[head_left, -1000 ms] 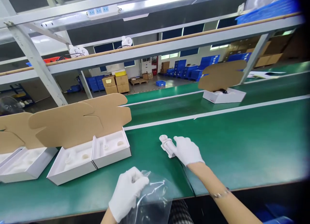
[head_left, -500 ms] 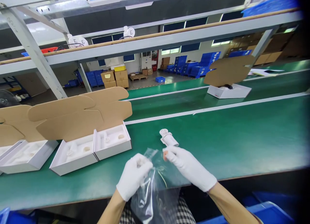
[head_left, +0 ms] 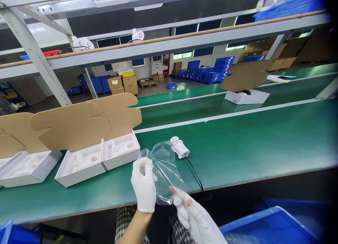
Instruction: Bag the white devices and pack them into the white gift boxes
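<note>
My left hand (head_left: 144, 182), in a white glove, pinches the upper left part of a clear plastic bag (head_left: 166, 166). The bag spreads to the right over the table edge. At its lower right corner is my right hand (head_left: 190, 210), gloved with bare thumb and index fingertips; these tips are apart, and the index tip meets the bag's edge. Just beyond the bag lies a white device (head_left: 180, 148) with a rounded head and a cylindrical body. Its black cable (head_left: 194, 171) runs to the front edge of the table.
Open white boxes (head_left: 120, 153) with brown lids and moulded inserts line the left of the green table (head_left: 250, 142). Another open box (head_left: 246, 97) stands at the far right. Blue bins (head_left: 271, 223) sit below the front edge. A shelf beam (head_left: 163, 48) crosses above.
My right hand has let go of the bag's upper part and moved down to its lower right corner. My left hand has risen slightly, and the bag now lies flatter. The cable has come into view.
</note>
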The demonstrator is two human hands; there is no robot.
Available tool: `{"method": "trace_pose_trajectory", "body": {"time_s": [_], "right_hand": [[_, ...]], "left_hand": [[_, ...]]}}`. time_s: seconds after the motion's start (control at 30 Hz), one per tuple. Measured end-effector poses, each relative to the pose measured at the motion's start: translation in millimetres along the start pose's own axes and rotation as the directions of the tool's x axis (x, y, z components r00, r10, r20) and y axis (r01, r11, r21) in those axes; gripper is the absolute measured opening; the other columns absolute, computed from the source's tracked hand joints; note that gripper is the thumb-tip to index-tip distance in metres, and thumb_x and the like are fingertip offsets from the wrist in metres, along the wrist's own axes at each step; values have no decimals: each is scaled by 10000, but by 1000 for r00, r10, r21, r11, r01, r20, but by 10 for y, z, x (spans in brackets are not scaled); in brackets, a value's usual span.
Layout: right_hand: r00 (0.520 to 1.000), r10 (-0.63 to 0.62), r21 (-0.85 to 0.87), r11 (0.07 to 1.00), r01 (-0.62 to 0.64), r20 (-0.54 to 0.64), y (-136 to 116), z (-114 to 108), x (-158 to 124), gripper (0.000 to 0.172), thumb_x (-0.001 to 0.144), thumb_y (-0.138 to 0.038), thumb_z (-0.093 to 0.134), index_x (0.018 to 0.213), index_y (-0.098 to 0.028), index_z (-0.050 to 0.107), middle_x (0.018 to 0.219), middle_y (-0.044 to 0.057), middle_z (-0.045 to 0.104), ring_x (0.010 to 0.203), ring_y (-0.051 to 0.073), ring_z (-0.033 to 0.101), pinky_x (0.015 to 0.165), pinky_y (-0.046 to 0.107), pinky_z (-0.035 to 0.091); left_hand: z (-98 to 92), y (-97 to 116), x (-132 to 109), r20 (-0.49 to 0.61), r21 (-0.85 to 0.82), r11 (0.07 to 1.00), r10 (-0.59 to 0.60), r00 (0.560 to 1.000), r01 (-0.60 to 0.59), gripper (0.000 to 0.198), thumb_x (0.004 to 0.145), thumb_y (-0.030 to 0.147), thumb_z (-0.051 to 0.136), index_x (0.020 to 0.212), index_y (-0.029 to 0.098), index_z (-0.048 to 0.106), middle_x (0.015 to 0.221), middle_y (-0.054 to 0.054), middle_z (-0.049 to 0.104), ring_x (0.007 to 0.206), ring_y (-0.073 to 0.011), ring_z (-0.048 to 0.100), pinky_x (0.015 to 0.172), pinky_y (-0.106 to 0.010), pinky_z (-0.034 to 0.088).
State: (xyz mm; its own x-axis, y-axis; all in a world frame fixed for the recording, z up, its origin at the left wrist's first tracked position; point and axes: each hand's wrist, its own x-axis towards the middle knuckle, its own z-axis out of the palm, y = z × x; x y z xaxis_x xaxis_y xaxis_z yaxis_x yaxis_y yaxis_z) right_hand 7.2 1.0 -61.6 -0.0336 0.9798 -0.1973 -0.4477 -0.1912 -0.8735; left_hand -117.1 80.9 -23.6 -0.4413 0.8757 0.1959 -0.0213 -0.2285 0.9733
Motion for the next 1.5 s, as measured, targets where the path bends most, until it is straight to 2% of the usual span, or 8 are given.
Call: {"method": "trace_pose_trajectory", "body": {"time_s": [0.47,0.63,0.73,0.83,1.0,1.2,1.4,1.5], "right_hand": [[934,-339,-562,796,223,-109,-6,-17,162,508,822,-692,492,613,-229,481,634,0,484,625,176,445,615,299,409],[922,-346,-632,757,164,-175,-32,-56,191,507,741,-687,595,589,-238,416,611,-27,420,601,158,403,582,285,366],[931,-320,-637,758,141,-175,14,-2,208,546,674,-680,661,564,-245,350,571,-51,360,560,137,357,543,273,316],[960,-242,-608,786,110,-140,88,76,225,550,642,-658,696,567,-244,342,565,-55,367,558,131,354,530,268,298],[985,-138,-515,840,171,102,-24,24,258,503,692,-636,608,566,-250,311,595,-58,337,589,131,338,555,277,307],[968,-246,-736,647,199,46,-234,-122,270,404,842,-512,525,618,-253,311,606,-68,331,574,126,346,553,263,323],[770,-549,-912,32,408,325,-123,-112,250,303,908,-286,472,617,-232,411,595,-43,472,525,119,461,552,267,333],[890,-352,-947,28,321,291,-366,-289,482,232,875,-309,541,659,-230,510,620,-43,556,568,128,530,568,249,368]], "left_hand": [[-338,-304,-261,86,-33,969,-240,967,243,413,877,545,593,1088,191,565,840,-4,646,482,-85,486,459,-232,437],[-521,-306,-363,-189,268,963,56,980,-3,466,853,453,649,1239,237,503,1206,-75,577,1020,-201,592,908,-354,479],[-513,-255,-544,145,201,980,-21,989,-8,438,776,520,689,1059,208,571,938,-28,596,782,-174,555,751,-321,463],[-412,-204,-625,575,102,952,-293,764,288,449,613,475,814,836,191,547,717,43,520,630,-112,441,596,-246,356],[-393,-108,-396,758,127,884,-379,531,450,365,580,306,817,661,192,479,618,51,542,537,-99,464,546,-234,347],[-450,-95,-183,473,404,909,-305,827,104,239,845,379,603,722,210,487,629,48,534,614,-125,495,642,-257,392],[-427,-120,-167,421,483,871,-320,849,89,165,869,379,552,810,225,550,749,22,597,708,-160,553,680,-274,429],[-464,-62,8,375,613,771,-92,922,-172,154,907,349,513,843,238,598,833,9,609,779,-169,558,760,-289,431]]}}
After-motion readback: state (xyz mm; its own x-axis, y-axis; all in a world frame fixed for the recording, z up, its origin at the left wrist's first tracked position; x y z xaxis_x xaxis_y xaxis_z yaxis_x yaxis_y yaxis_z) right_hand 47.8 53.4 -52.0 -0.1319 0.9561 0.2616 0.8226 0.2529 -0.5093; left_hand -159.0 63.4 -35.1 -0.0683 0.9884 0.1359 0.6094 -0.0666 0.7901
